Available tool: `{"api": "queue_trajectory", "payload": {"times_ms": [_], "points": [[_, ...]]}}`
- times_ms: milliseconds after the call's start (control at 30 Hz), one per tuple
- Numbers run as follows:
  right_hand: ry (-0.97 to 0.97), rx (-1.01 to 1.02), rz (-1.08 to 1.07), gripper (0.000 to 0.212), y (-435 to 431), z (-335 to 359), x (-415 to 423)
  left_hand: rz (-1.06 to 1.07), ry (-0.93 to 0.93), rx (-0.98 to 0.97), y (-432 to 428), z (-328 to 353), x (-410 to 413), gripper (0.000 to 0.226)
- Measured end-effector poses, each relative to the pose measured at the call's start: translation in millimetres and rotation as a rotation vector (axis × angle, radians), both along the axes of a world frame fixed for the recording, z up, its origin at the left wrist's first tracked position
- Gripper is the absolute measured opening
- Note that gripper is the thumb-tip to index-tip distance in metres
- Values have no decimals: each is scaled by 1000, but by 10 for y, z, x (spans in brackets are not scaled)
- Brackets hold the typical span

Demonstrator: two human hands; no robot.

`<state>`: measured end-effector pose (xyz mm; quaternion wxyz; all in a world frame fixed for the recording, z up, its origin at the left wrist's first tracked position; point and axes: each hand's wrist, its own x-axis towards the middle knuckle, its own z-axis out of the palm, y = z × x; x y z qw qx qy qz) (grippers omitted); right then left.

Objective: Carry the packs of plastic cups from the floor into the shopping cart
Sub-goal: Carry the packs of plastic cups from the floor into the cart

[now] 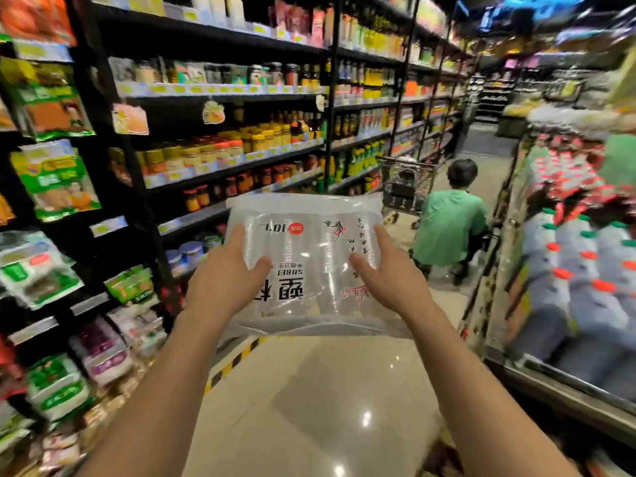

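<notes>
Both hands grip one pack of plastic cups (306, 246) in mid-air over the aisle floor (309, 390): left hand (225, 282) and right hand (387, 280) clasp its sides. The shopping cart (407, 182) stands well ahead.

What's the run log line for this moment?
phase: carry | left hand: holds pack of plastic cups | right hand: holds same pack | shopping cart: ahead, not reached
</notes>
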<state>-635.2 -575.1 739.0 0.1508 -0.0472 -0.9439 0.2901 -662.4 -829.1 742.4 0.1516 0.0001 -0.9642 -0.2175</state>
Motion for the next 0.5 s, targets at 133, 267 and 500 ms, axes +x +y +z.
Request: {"api": "queue_trajectory", "payload": {"times_ms": [133, 267, 500], "points": [[-9, 1, -297, 80, 987, 78, 936, -325, 24, 3, 1134, 102, 262, 68], [-13, 2, -518, 79, 1788, 166, 1955, -548, 10, 35, 2242, 156, 761, 73], [-40, 16, -888, 82, 3138, 171, 4069, -918, -52, -26, 4246, 209, 2238, 81]]}}
